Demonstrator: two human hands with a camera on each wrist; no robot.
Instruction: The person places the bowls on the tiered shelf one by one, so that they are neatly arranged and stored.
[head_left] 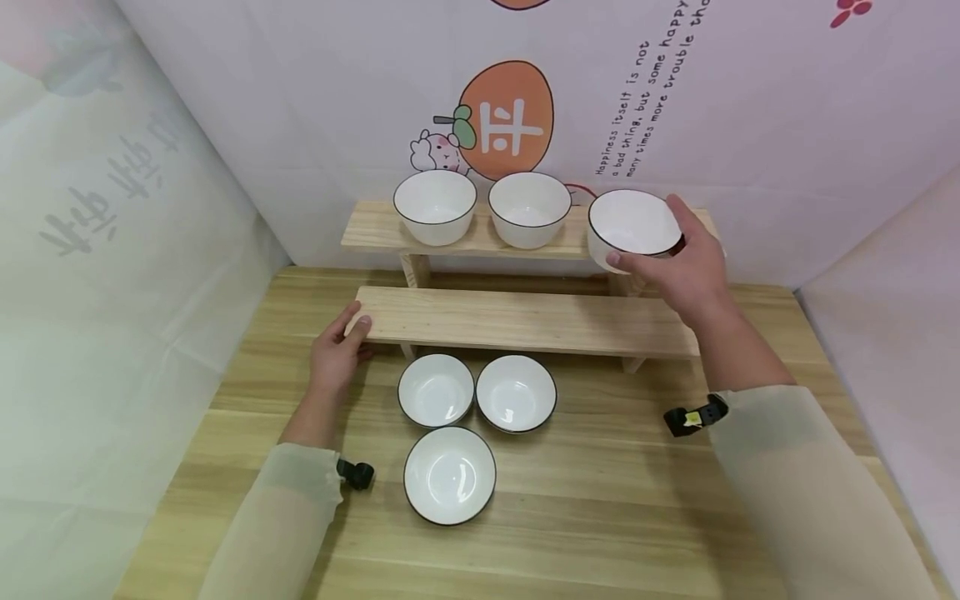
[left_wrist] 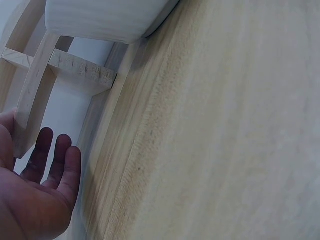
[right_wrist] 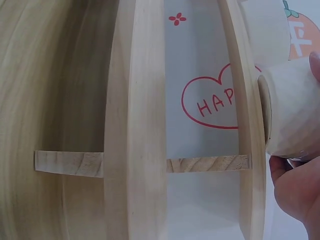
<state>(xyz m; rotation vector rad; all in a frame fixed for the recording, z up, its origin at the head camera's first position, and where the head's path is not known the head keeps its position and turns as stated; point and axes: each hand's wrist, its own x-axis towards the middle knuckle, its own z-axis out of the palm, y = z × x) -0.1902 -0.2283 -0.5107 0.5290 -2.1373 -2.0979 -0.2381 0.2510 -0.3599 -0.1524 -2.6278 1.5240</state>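
Note:
At the right end of the upper shelf board, my right hand (head_left: pixel 693 271) grips a white bowl (head_left: pixel 633 223) with a dark rim, thumb at its near side and fingers at its right. The right wrist view shows the same bowl (right_wrist: pixel 292 107) tipped sideways in the picture, its base close to the board. My left hand (head_left: pixel 337 350) holds the left end of the lower wooden shelf (head_left: pixel 525 321), thumb on top. In the left wrist view, several fingers of the left hand (left_wrist: pixel 42 195) extend past the board's underside.
Two more white bowls, one left (head_left: pixel 435 208) and one middle (head_left: pixel 528 210), stand on the upper board (head_left: pixel 367 227). Three bowls sit on the wooden table (head_left: pixel 600 500) before the shelf: back left (head_left: pixel 437 390), back right (head_left: pixel 517 393) and front (head_left: pixel 450 475). Printed cloth (head_left: pixel 300 108) hangs behind.

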